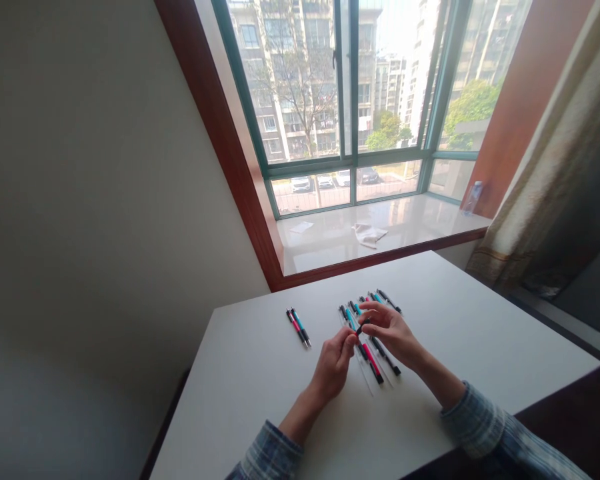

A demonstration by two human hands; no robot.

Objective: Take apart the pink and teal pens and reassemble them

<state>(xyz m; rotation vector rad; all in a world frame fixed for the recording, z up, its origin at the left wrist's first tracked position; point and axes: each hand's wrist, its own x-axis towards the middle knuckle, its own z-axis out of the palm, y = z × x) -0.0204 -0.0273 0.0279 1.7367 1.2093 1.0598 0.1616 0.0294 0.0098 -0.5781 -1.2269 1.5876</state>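
My left hand (332,365) is closed, thumb and fingers pinching a small pen part (359,330), black with a hint of red by the fingertips. Curled over the part's other end is my right hand (391,333), its thumb and a finger at the black tip and other fingers lifted. Just below the hands lie a red-and-black pen barrel (373,363), a black barrel (391,364) and thin clear refills (365,375). Behind the fingers, a row of black, teal and pink pen pieces (375,297) is partly hidden by my right hand.
Two pens, a red-and-black one (295,325) and a teal-and-black one (301,324), lie side by side on the white table (250,360). Beyond its far edge, the window sill (325,250) holds a crumpled cloth (369,235) and a clear bottle (473,198). A curtain (535,180) hangs right.
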